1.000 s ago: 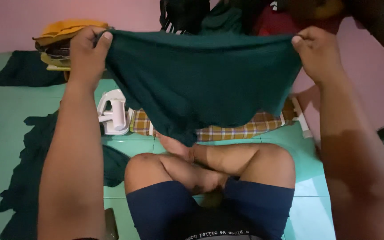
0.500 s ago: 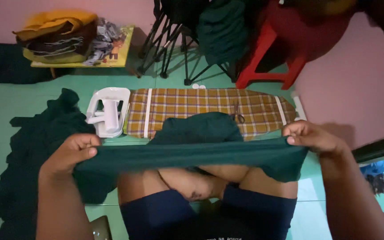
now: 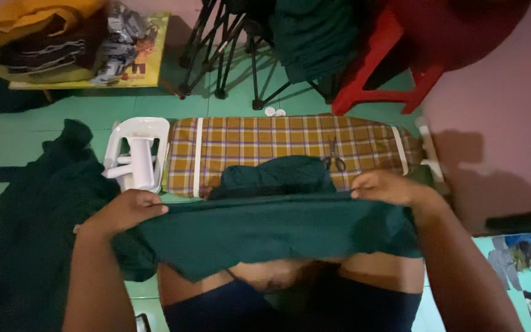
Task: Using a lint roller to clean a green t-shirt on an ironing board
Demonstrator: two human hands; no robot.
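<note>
The person is lowering the green cloth (image 3: 278,230), held high a second ago, over the knees. The left hand (image 3: 131,209) and right hand (image 3: 385,186) are each pinching a top corner. The plaid board (image 3: 290,147) is lying at twelve o'clock, scissors (image 3: 334,158) on it, an iron (image 3: 136,154) at ten, open floor (image 3: 13,147) at nine.

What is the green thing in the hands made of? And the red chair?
The green garment looks like soft matte cloth, perhaps cotton: it sags and folds between the left hand and right hand. The red chair looks like smooth moulded plastic, faintly shiny.
</note>
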